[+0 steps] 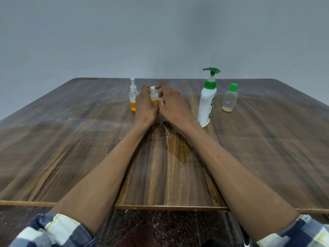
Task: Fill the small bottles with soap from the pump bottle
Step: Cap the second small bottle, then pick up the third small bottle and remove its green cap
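A small clear bottle with orange soap in its lower part and a white cap stands on the wooden table. My left hand is wrapped around its body. The fingers of my right hand pinch its white cap from the right. Just left of my left hand stands a second small bottle with a white spray top and orange soap at the bottom. The white pump bottle with a green pump stands upright to the right of my right hand. A small clear bottle with a green cap, nearly empty, stands beside it.
A wet orange-tinted smear lies on the table between my forearms. The table's near edge runs across the bottom, with a dark speckled floor below. A plain grey wall rises behind the table.
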